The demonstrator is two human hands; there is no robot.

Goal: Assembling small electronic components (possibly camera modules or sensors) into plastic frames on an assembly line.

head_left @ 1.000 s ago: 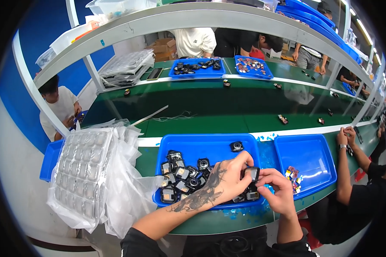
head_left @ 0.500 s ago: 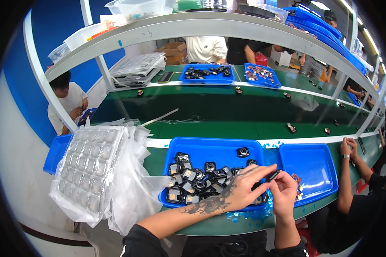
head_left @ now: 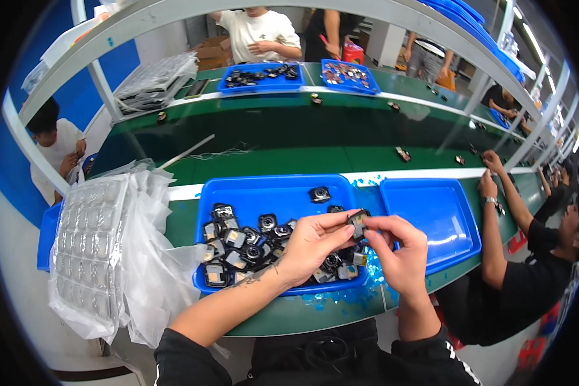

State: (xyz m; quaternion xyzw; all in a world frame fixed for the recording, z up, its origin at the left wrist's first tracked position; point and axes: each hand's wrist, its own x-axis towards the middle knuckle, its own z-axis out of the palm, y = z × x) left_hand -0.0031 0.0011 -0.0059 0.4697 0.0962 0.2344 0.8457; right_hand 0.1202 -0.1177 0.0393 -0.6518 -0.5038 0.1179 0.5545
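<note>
A small black camera unit (head_left: 358, 225), its grey back with a gold patch showing, is held up between my two hands. My left hand (head_left: 315, 248) pinches it by one side with thumb and fingers. On the opposite side, the fingertips of my right hand (head_left: 397, 248) close against its edge. Below and left of them, a blue tray (head_left: 270, 183) carries a heap of similar black camera units (head_left: 235, 238), some lens up, others grey side up. The right hand covers part of the gap between that tray and a second blue tray (head_left: 431, 225).
Blue film scraps (head_left: 331, 301) litter the green bench. Clear blister trays (head_left: 87, 251) in plastic wrap stand at left. Beyond lies a green conveyor belt (head_left: 270, 141) with scattered parts, under a grey shelf frame (head_left: 193, 19). A co-worker's arms (head_left: 495, 212) are close at right.
The camera unit has been turned so its grey back shows, and both hands have shifted slightly left and up in view. The whole view has swung, moving the scene left and up.
</note>
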